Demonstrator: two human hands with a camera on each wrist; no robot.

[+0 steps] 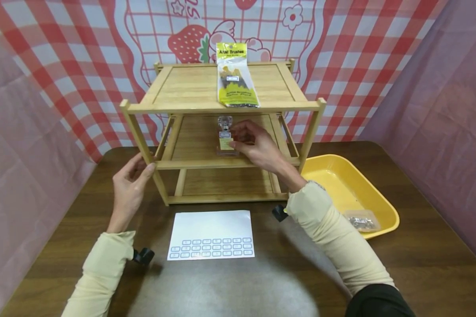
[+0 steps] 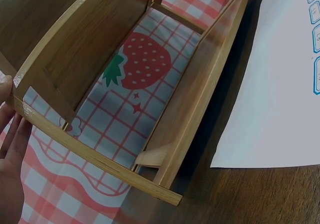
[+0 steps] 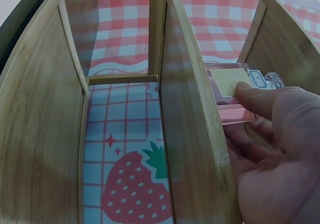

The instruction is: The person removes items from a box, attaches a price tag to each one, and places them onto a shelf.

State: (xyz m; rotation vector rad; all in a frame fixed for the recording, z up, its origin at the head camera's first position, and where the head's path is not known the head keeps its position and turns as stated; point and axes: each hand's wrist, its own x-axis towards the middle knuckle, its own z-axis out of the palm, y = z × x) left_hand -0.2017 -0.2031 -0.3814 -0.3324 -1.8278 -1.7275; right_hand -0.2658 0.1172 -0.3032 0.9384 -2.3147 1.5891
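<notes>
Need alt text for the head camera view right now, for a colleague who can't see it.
A person's right hand holds a small clear bottle on the middle level of a wooden shelf, while the left hand steadies its front left post. A brush packet lies on top; a yellow tray sits right.

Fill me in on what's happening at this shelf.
A person's right hand holds a small clear bottle standing on the middle level of a wooden shelf. The left hand steadies the shelf's front left post. A pack of brushes lies on top; a label sheet and yellow tray sit on the table.
</notes>
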